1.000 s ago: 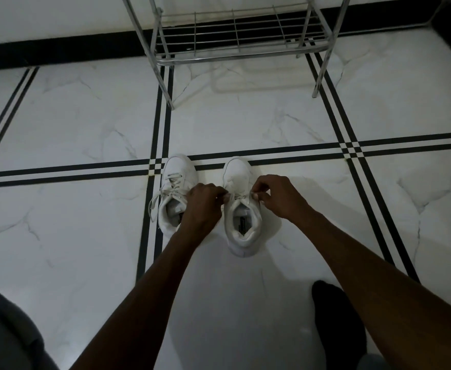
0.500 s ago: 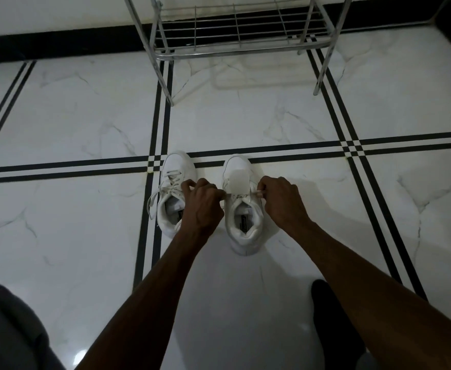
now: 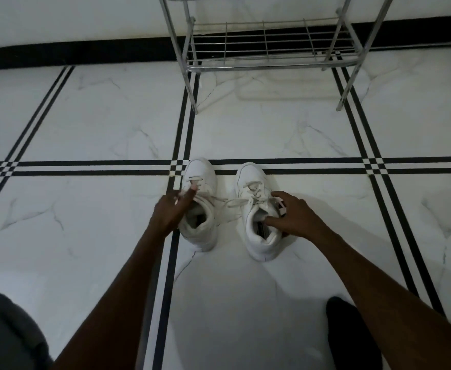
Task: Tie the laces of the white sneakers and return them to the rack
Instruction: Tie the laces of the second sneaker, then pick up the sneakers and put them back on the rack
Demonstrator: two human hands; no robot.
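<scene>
Two white sneakers stand side by side on the marble floor, toes pointing away from me. My left hand (image 3: 169,209) is blurred; its outstretched fingers touch the loose laces of the left sneaker (image 3: 200,180) and hold nothing. My right hand (image 3: 297,217) grips the outer collar of the right sneaker (image 3: 252,180), thumb inside the opening. That shoe's laces are drawn together, with one loop trailing left toward the other shoe. The chrome shoe rack (image 3: 267,60) stands against the wall beyond the shoes, and its bottom shelf holds nothing.
Black double lines cross the white floor under and beside the shoes. My black-socked foot (image 3: 352,332) is at the lower right, and a grey-clad knee (image 3: 5,332) at the lower left. A black skirting (image 3: 72,53) runs along the wall.
Both hands have let go of the right sneaker's laces. My left hand moved left to the other shoe's laces. My right hand dropped to the right sneaker's collar.
</scene>
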